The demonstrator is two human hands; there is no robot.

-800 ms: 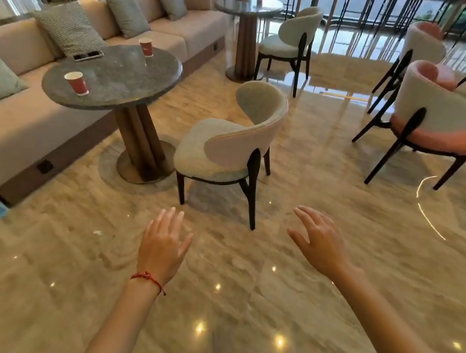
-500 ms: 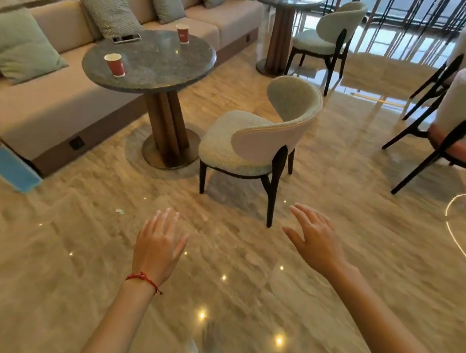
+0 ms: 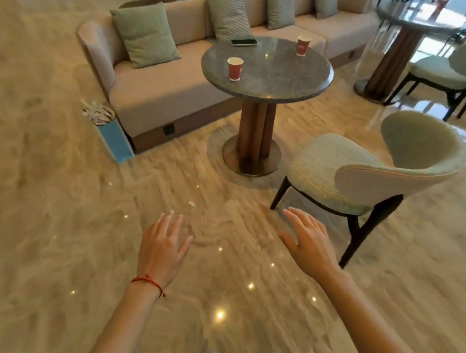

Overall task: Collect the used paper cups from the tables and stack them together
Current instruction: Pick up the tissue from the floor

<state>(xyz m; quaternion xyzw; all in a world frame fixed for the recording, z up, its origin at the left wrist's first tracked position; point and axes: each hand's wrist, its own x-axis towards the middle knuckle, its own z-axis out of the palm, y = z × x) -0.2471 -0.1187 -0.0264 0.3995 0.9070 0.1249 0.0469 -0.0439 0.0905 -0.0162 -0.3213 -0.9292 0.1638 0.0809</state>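
Observation:
Two red paper cups stand upright on a round dark stone table (image 3: 288, 88): one cup (image 3: 235, 69) near its left side, the other cup (image 3: 303, 45) toward the far right. My left hand (image 3: 163, 246), with a red string at the wrist, hovers over the floor, fingers spread and empty. My right hand (image 3: 310, 240) hovers beside it, also spread and empty. Both hands are well short of the table, over bare marble floor.
A phone (image 3: 244, 42) lies at the table's far edge. A beige sofa (image 3: 158, 92) with cushions runs behind it. A pale chair (image 3: 370, 172) stands right of my hands. A blue bag (image 3: 114, 137) leans by the sofa end. A second round table (image 3: 411, 22) is at right.
The view has swung left and closer, so the table with the two cups now sits nearer the centre. My hands stay spread and empty in front of me.

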